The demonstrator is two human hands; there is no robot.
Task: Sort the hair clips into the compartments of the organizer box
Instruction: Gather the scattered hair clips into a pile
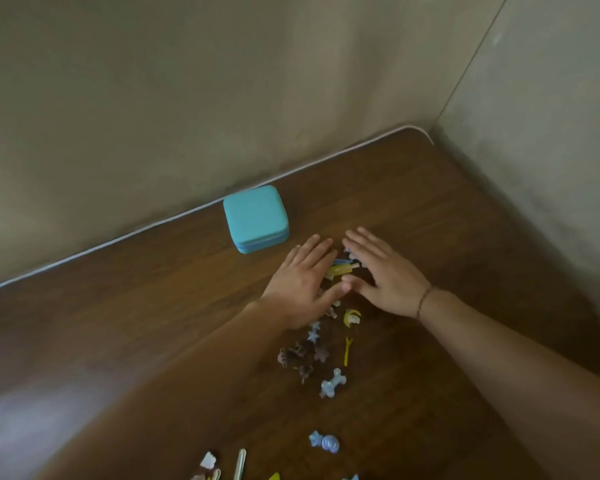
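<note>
Head view, looking down on a dark wood-grain desk [447, 209] pushed into a wall corner, with a pale trim along its far edge.

Organizer box [256, 218]: teal, square with rounded corners, lid closed, sitting just inside the far edge of the desk, to the left of the hands and apart from them. Compartments not visible.

Left hand [300, 284]: palm down, fingers straight and together, lying flat on the desk, thumb stretched toward the right hand. It grips nothing.

Right hand [383, 275]: palm down, fingers straight and slightly spread, flat on the desk. It grips nothing. A thin dark band [424, 301] circles the right wrist. The two thumbs nearly meet; contact cannot be told.

Between the hands lies a small cluster of hair clips [342, 268], yellow and blue ones visible, enclosed by both palms. Whether the fingers touch them cannot be told.

More clips trail from the hands toward the near edge of the desk: a yellow crescent clip [352, 317], a thin yellow clip [347, 351], a heap of brownish clips [300, 358], a pale blue bone-shaped clip [332, 382], and a pale blue clip [324, 441] nearer still. Several further clips [222, 465] sit at the near edge, partly cut off; their shapes are blurred.
</note>
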